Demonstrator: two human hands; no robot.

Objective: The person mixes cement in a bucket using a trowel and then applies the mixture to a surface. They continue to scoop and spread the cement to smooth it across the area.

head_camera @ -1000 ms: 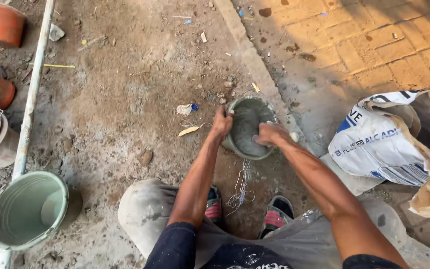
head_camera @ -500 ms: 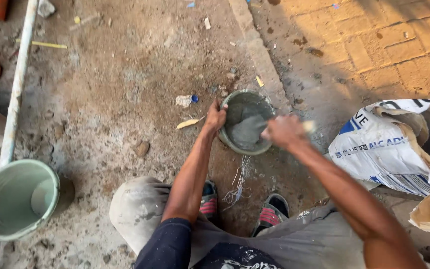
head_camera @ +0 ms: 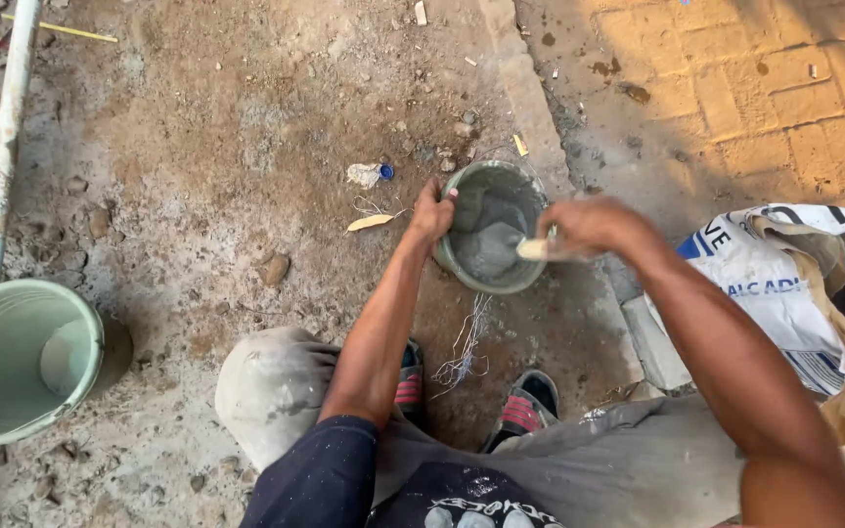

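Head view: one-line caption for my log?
Left hand grips small grey mortar-filled bowl; right hand holds a pale tool over it.

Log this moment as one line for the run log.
left hand: grips small bucket rim | right hand: holds pale tool over grey mix

Both arms reach forward, left hand (head_camera: pixel 432 213) and right hand (head_camera: pixel 589 225) clenched.

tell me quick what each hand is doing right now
Left hand: closed on the rim of the small bowl of grey mix.
Right hand: closed on a pale tool handle over the bowl.
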